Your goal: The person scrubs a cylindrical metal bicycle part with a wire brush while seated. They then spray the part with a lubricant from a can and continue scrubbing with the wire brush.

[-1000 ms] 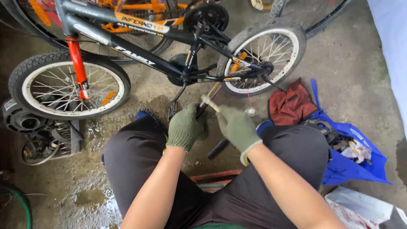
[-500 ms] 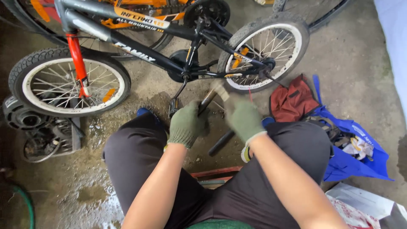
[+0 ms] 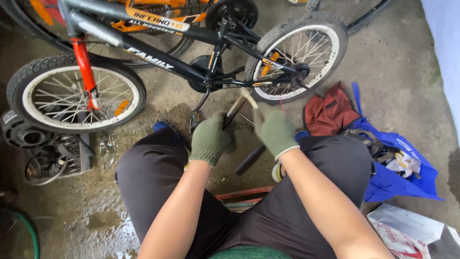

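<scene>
Right hand (image 3: 275, 128) raised higher gripping hammer (image 3: 249, 97), left hand (image 3: 209, 140) clasping metal rod (image 3: 233, 111)

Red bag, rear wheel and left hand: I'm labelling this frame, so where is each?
Red bag (image 3: 329, 111), head view, on the middle of its cloth.
Rear wheel (image 3: 330, 29), head view, on the tyre's upper right.
Left hand (image 3: 209, 139), head view, on the glove's back.

I see a small bicycle (image 3: 191, 72) lying across the floor ahead of my knees, its front wheel (image 3: 76, 98) to the left and its rear wheel (image 3: 297, 57) to the right. My left hand (image 3: 209, 139) and right hand (image 3: 274, 127) sit side by side just before its crank, sharing a rod (image 3: 235, 109) (grip unclear). A bag (image 3: 397, 168) lies right; machine parts (image 3: 43, 153) lie left.
</scene>
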